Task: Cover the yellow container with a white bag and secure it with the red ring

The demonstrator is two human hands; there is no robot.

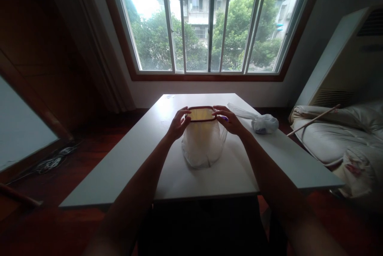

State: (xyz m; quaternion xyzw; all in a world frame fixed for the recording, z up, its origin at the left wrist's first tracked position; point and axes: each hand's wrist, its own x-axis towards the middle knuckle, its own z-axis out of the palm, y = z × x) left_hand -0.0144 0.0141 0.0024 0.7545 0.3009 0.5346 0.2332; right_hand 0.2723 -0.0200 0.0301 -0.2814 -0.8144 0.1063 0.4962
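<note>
A bin-like container with a dark red rounded rim (201, 108) and a yellowish top or inside stands on the white table (134, 160) in front of me. A thin translucent plastic bag (203, 154) hangs loosely around its sides and spreads at the bottom. My left hand (179, 122) grips the left end of the rim between thumb and fingers. At the right end, my right hand (229, 120) holds the rim in the same way. A small purple patch shows by the right fingers; I cannot make out what it is.
A knotted clear plastic bag (265, 124) with something in it lies to the right on the table. Beyond the right edge are a cushioned seat (332, 132) and a thin stick (314, 120). Cables (55, 162) lie on the floor at left. A window (197, 24) is ahead.
</note>
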